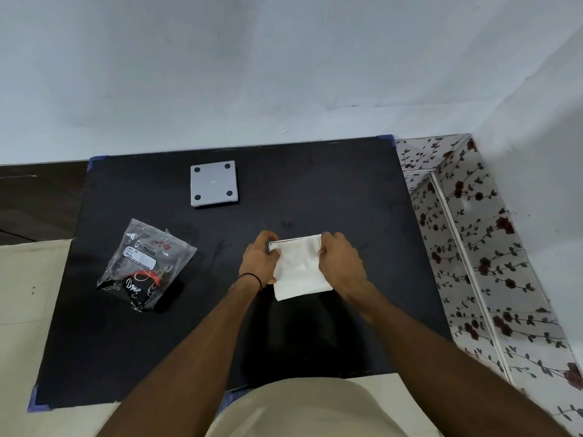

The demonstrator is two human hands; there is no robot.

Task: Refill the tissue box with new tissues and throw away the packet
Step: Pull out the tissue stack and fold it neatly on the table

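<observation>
A white stack of folded tissues (299, 269) sits above the black mat (315, 184), near its middle. My left hand (260, 258) grips the stack's left edge and my right hand (339, 260) grips its right edge, both near the far corners. The clear plastic packet (146, 263) with black and red print lies crumpled on the mat to the left, apart from my hands. A grey square tissue box (214, 183) lies bottom up at the back of the mat, showing dark round feet at its corners.
The mat lies on a pale floor next to a white wall. A floral-patterned panel (473, 247) runs along the right side. Dark wood flooring (38, 197) shows at the left. My cream-clothed lap (299, 408) fills the bottom edge.
</observation>
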